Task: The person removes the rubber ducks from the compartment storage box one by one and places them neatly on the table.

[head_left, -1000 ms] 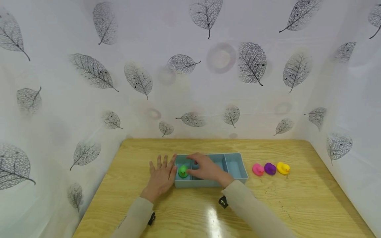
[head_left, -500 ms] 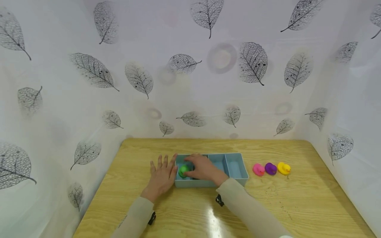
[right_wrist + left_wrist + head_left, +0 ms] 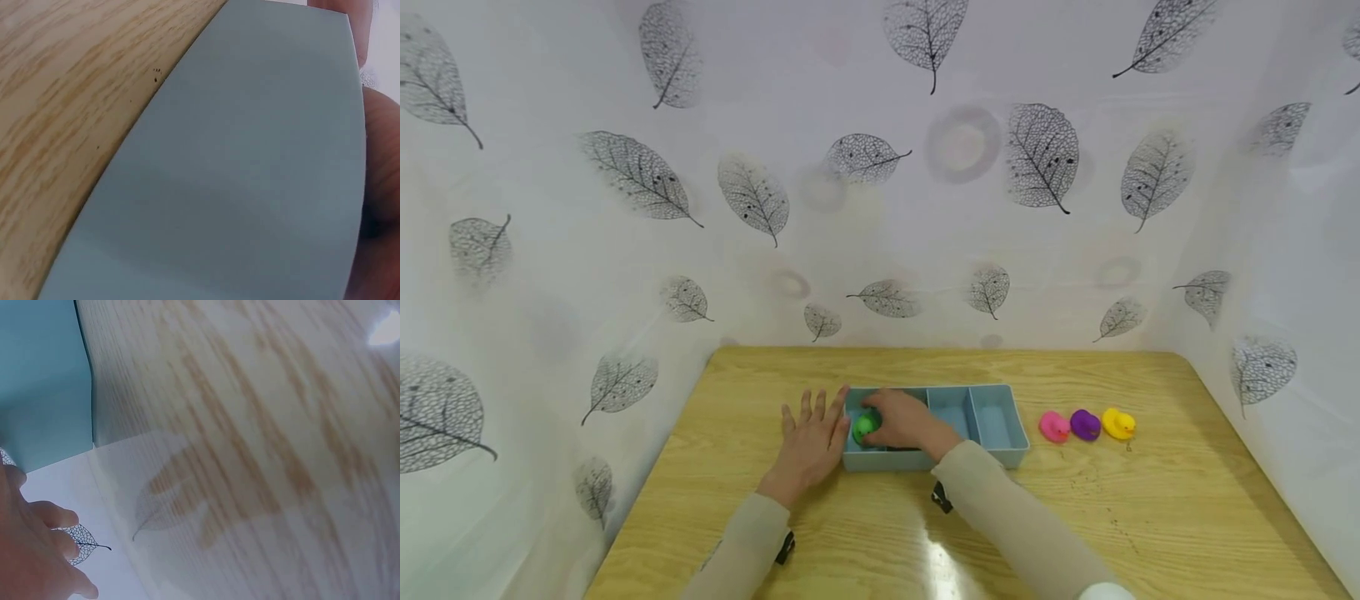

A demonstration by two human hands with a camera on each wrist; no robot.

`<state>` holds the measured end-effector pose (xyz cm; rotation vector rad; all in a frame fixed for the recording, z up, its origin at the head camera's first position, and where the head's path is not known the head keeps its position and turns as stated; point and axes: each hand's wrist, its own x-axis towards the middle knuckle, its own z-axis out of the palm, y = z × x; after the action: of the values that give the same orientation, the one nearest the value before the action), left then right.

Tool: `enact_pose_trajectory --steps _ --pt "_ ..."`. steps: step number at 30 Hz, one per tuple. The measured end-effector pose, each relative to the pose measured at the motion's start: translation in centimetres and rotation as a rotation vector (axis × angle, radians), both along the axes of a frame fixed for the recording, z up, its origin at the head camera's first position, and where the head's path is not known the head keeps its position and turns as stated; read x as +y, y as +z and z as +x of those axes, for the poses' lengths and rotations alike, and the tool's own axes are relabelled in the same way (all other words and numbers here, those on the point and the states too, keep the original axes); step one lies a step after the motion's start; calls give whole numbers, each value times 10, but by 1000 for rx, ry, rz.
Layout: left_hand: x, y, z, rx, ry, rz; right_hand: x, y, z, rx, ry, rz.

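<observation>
A green rubber duck [image 3: 862, 427] is in the left-end compartment of a grey-blue divided box [image 3: 880, 462]. My right hand [image 3: 912, 421] reaches over the box from the right and pinches the duck between thumb and fingers. In the right wrist view the box's front wall [image 3: 237, 150] hides most of that hand [image 3: 382, 162]. My left hand [image 3: 809, 443], fingers spread and straight, rests against the box's left end. The left wrist view shows its fingers [image 3: 56, 515] beside the box's corner [image 3: 44, 394].
A pink duck [image 3: 1054, 427], a purple duck [image 3: 1086, 425] and a yellow duck [image 3: 1118, 423] sit in a row on the wooden table [image 3: 1112, 500], right of the box. A leaf-patterned white curtain [image 3: 820, 250] surrounds the table's back and sides.
My right hand has moved left and its fingers have closed on the green duck, which has turned. My left hand stays at the box's end.
</observation>
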<state>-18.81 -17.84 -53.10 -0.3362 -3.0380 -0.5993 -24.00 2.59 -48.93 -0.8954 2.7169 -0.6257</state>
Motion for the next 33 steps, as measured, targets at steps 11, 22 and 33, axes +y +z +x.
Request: enact_pose_trajectory --steps 11,22,33 --pt "1 4 2 7 0 -21 -11 -3 -1 -14 -54 96" --pt "1 5 3 33 -2 -36 -16 -6 -2 -16 -91 107" --pt "1 3 1 59 -7 -6 -15 -5 -1 -17 -86 108"
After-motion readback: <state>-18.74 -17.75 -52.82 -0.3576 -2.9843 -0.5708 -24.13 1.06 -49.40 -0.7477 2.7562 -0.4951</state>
